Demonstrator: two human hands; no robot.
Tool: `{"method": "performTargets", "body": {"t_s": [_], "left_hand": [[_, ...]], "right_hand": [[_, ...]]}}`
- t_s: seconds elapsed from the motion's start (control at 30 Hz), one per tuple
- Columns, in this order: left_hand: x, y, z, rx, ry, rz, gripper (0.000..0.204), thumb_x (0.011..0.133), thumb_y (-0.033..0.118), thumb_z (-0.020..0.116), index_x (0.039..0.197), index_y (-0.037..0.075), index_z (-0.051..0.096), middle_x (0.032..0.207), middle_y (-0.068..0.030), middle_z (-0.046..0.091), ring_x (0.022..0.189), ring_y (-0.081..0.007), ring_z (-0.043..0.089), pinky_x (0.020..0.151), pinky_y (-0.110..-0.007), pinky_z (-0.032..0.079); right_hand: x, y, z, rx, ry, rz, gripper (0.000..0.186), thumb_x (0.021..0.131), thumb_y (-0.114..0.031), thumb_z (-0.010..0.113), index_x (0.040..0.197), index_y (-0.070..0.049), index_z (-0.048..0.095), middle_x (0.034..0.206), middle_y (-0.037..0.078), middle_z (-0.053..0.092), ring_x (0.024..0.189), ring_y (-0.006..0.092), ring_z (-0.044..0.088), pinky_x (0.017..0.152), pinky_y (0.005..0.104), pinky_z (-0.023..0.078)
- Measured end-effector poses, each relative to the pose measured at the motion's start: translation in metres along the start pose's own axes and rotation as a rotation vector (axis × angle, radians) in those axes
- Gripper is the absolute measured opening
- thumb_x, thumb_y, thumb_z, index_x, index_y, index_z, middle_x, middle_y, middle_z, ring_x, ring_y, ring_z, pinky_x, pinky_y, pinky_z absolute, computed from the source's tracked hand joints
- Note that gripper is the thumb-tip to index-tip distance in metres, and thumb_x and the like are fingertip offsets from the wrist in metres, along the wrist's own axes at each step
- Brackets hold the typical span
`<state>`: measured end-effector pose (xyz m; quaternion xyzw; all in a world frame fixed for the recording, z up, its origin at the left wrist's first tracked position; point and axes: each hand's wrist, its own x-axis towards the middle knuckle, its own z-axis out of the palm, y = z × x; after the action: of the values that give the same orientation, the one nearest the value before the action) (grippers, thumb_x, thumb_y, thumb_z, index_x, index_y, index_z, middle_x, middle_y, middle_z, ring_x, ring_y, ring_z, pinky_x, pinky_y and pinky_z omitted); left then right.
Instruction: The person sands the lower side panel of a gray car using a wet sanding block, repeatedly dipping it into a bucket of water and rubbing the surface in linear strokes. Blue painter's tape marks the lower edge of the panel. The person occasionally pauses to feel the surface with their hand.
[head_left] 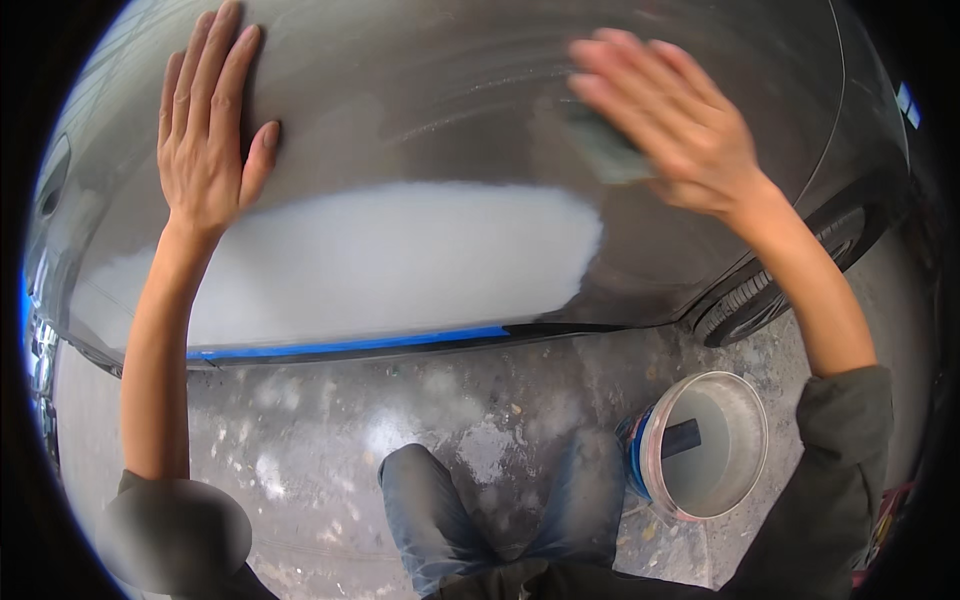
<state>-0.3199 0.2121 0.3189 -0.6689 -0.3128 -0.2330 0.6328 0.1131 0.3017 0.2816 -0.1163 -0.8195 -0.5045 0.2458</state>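
My left hand [205, 135] lies flat on the dark grey car body panel [340, 110], fingers stretched upward and thumb apart, with nothing in it. Against the same panel, farther right, my right hand [685, 130] presses a greyish-green piece of sandpaper [608, 150]. That hand is smeared by motion, and most of the sheet is hidden under its palm and fingers. Faint curved wet-looking streaks mark the paint between the two hands. Below them spreads a whitish-grey filler or primer patch [410, 260] with a soft, uneven edge.
Blue masking tape [350, 344] runs along the panel's lower edge. At lower right, a bucket [762, 440] of cloudy water stands on the stained concrete floor [300, 420], a dark block [682, 438] inside it. The car's wheel [765, 300] is beyond the bucket. My knees [430, 500] are below.
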Motion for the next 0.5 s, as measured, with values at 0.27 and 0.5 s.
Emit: {"method": "performTargets", "body": {"t_s": [0.27,0.5], "left_hand": [[-0.008,0.006,0.013,-0.104,0.052,-0.041,0.066,0.102,0.044,0.045,0.160,0.011,0.043,0.167,-0.0121,0.039,0.157,-0.0294,0.032,0.130,-0.046,0.020],[0.003,0.000,-0.001,-0.022,0.009,-0.026,0.067,0.101,0.043,0.043,0.159,0.010,0.043,0.167,-0.0128,0.039,0.156,-0.0294,0.034,0.130,-0.046,0.021]], "right_hand": [[0.110,-0.094,0.033,0.130,0.266,0.114,0.058,0.094,-0.006,0.043,0.152,-0.006,0.054,0.162,0.007,0.047,0.156,0.0198,0.035,0.132,0.0442,0.019],[-0.025,0.010,-0.009,0.023,0.076,0.230,0.061,0.100,-0.022,0.052,0.156,-0.001,0.047,0.165,0.015,0.042,0.157,0.0290,0.033,0.130,0.0473,0.019]]}}
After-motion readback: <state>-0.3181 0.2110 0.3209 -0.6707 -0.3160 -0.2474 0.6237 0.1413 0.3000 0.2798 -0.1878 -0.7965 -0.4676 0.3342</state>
